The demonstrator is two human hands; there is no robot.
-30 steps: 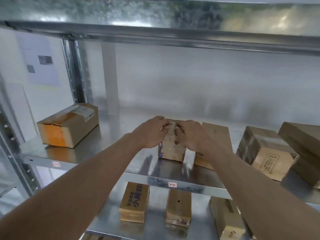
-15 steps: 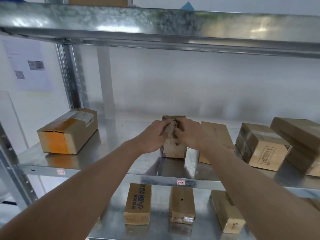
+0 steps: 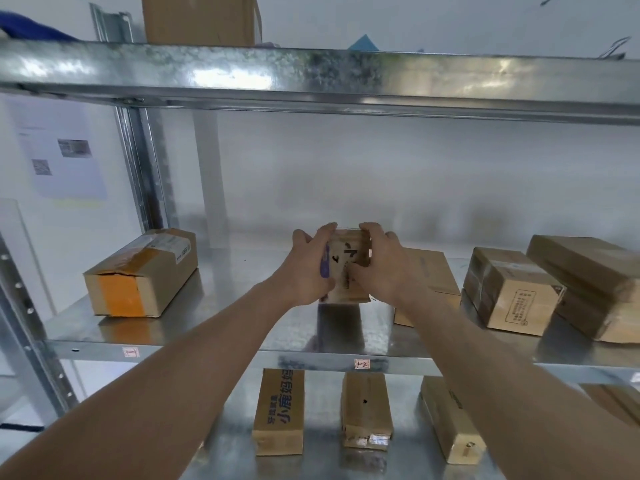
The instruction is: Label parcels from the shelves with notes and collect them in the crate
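A small brown cardboard parcel (image 3: 347,268) with black marks on its front is held just above the middle metal shelf (image 3: 242,327). My left hand (image 3: 306,268) grips its left side, fingers curled over the top edge. My right hand (image 3: 379,265) grips its right side the same way. Something purple shows between my left hand and the parcel. No crate and no notes are in view.
An orange-taped box (image 3: 140,273) lies at the shelf's left. A flat box (image 3: 431,275) and two larger parcels (image 3: 512,289) (image 3: 588,282) lie to the right. Three boxes (image 3: 278,410) (image 3: 365,410) (image 3: 450,420) sit on the lower shelf. An upper shelf beam (image 3: 311,77) runs overhead.
Both hands shifted from the parcel's top front to its two sides and raised it slightly off the shelf. The camera tilted upward.
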